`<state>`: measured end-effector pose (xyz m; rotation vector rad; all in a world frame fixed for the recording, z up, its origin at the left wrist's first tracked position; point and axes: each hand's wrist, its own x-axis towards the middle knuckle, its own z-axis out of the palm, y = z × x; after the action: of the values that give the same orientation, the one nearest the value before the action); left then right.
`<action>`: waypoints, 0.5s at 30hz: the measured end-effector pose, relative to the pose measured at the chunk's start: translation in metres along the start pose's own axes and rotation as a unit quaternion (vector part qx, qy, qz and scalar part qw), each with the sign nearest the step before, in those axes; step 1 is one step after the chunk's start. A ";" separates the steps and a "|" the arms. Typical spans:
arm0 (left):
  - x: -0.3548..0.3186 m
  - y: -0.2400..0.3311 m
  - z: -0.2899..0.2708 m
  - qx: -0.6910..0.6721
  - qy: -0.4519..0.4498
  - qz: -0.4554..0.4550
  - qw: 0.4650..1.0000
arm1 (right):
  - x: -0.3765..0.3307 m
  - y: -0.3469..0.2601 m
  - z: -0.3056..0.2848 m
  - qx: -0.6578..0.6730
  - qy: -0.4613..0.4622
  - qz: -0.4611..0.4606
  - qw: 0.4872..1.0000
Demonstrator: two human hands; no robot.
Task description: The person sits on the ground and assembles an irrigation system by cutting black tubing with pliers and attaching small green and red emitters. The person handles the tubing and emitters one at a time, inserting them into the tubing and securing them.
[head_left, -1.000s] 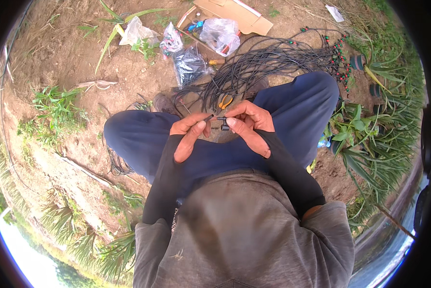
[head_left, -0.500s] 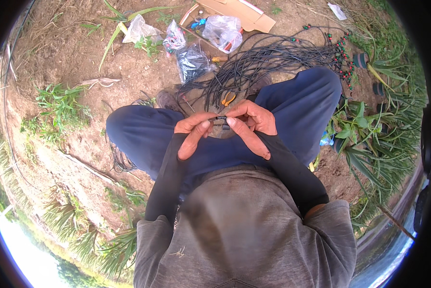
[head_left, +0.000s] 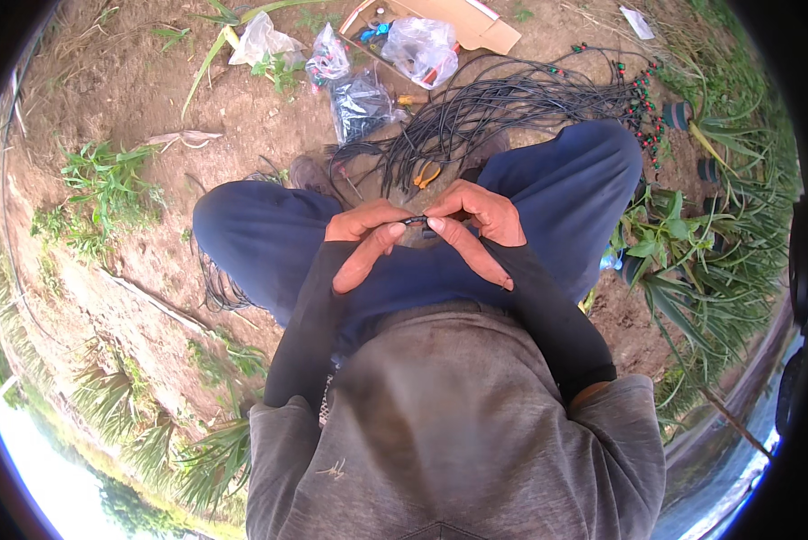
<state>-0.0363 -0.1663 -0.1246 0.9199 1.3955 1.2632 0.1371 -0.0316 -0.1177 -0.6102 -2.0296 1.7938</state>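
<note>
Between my two hands, over my lap, is a small black tube fitting, too small to make out fully. My left hand pinches its left end between thumb and fingers. At its right end, the thumb and fingertips of my right hand close on it. Just beyond my hands, a pair of pliers with orange-yellow handles lies on the ground. A large bundle of thin black tubing spreads behind it, with many red and green tips at its far right end.
A clear bag of black parts lies left of the tubing. Behind it, an open cardboard box holds a clear plastic bag. Leafy plants grow at the right, and a green clump at the left.
My hands stay pinched on the small fitting, which now tilts slightly, its right end a little higher. The view has shifted slightly.
</note>
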 end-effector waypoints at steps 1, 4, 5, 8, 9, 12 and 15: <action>0.000 0.000 0.000 0.005 -0.001 0.005 1.000 | 0.000 0.000 -0.001 -0.009 -0.007 -0.010 1.000; -0.001 0.004 0.000 0.050 0.001 0.019 0.999 | 0.000 0.000 -0.003 -0.028 -0.022 -0.029 0.999; -0.001 0.006 0.000 0.070 0.003 0.024 0.997 | 0.000 -0.002 -0.004 -0.029 -0.025 -0.027 0.999; -0.003 0.007 0.003 0.105 0.032 0.037 0.993 | -0.002 -0.002 -0.002 -0.031 -0.026 -0.006 0.999; -0.003 0.007 0.006 0.137 0.048 0.062 0.987 | -0.003 -0.002 -0.001 -0.032 -0.024 0.004 0.999; -0.003 0.003 0.011 0.235 0.094 0.153 0.955 | -0.005 -0.013 0.000 0.022 -0.023 0.103 0.994; -0.002 -0.004 0.012 0.328 0.122 0.260 0.900 | -0.002 -0.013 0.001 0.091 -0.016 0.192 0.977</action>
<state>-0.0242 -0.1663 -0.1277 1.7316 1.9096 1.3359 0.1372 -0.0353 -0.1053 -0.9740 -1.8307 2.1884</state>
